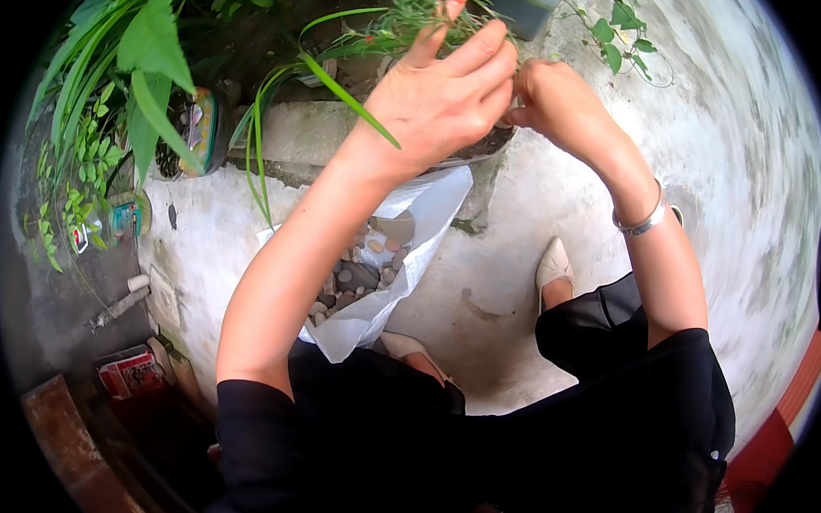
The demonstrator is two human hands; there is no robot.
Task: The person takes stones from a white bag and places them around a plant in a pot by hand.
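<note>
At the top middle, my left hand (452, 95) reaches into a bushy plant with thin, needle-like leaves (410, 21). Its fingers curl around the stems, the index finger raised among the leaves. Just to the right, my right hand (561, 99) is closed, fingertips bent inward close to the left hand; what they pinch is hidden. Below my left forearm lies an open white plastic bag (425, 221) filled with pebbles (360, 273) of grey, tan and white.
Long-leaved plants (146, 57) hang at the upper left over a patterned container (202, 132). A stone edging (297, 135) borders the bed. A grey container (527, 12) and a small vine (617, 38) are at the top right. My shoes (555, 262) rest on concrete (481, 295).
</note>
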